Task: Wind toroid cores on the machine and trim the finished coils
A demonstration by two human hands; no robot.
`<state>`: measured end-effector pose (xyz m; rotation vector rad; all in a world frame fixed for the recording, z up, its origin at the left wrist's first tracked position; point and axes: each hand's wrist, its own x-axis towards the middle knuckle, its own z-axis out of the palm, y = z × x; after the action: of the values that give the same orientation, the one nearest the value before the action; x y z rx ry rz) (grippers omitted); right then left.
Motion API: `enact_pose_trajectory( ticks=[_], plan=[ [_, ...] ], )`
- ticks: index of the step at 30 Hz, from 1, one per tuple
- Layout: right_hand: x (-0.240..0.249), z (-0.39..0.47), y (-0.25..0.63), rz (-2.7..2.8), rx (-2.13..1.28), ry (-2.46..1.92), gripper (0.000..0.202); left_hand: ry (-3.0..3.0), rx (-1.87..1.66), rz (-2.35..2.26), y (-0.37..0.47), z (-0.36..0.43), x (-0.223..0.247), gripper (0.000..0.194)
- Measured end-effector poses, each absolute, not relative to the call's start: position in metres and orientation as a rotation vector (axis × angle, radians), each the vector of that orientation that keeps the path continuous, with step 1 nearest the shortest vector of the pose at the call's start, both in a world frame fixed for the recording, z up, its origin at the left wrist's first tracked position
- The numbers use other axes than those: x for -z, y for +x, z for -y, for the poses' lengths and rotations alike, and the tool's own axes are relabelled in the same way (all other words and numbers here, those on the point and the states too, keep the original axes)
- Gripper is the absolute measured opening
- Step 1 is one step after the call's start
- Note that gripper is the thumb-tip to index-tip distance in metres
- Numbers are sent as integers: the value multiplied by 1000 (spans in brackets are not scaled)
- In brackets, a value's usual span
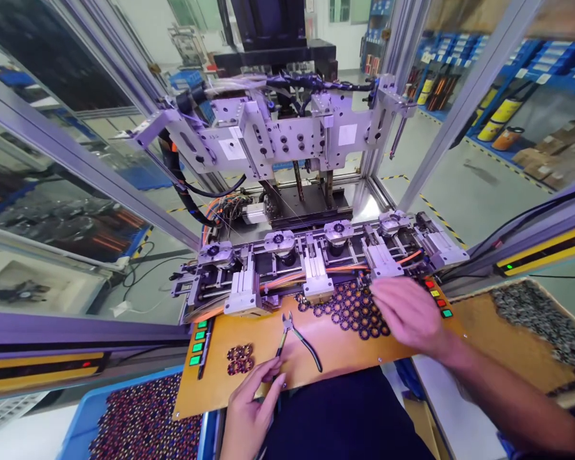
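My left hand [253,404] is at the panel's front edge, thumb and fingers closed around one handle of a pair of side cutters [288,324]. The cutters lie on the orange-yellow panel [335,364], jaws pointing away and handles spread. My right hand [409,314] hovers over the right part of the panel, fingers bent together near the machine's front; what they hold, if anything, is hidden. Below and left of those fingers lies a cluster of small dark ring cores [352,311] with copper-coloured centres. Several wound rings [240,359] sit together at the panel's left.
A winding machine with a row of round fixtures [278,240] stands behind the panel. Green buttons [198,347] and a dark pen [204,348] are at left. A blue bin [79,415] holds many wound rings; a box [489,322] of grey parts is at right.
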<state>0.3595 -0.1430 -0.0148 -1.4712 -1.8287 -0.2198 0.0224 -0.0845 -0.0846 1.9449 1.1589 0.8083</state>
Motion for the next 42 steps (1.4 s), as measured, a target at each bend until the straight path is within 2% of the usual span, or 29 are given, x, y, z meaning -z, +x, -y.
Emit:
enact_pose_trajectory(
  ticks=[4,7,11,15,21,26,32,37,42],
  plan=[
    [79,186,340,1887,9,-1688,21,1954,-789,-1124,28,82,84,24],
    [108,199,333,1867,-17,-1760,20,1968,-758,-1085,35,79,81,22],
    [122,200,327,1825,-63,-1793,24,1969,-730,-1034,45,76,77,22],
    [113,195,317,1755,-108,-1757,30,1930,-678,-969,58,75,69,21],
    [59,180,271,1488,-401,-1446,15,1582,-471,-701,85,81,43,37],
    [40,161,253,1341,-711,-1217,22,1648,-647,-753,85,81,29,29],
    [44,148,244,1252,-950,-1162,11,1911,-875,-780,78,81,28,25],
    [18,125,291,1438,-848,-1170,10,1908,-943,-868,61,77,35,38],
    [-24,70,433,1758,-209,-1542,17,1761,-862,-1099,25,65,61,31]
  ],
)
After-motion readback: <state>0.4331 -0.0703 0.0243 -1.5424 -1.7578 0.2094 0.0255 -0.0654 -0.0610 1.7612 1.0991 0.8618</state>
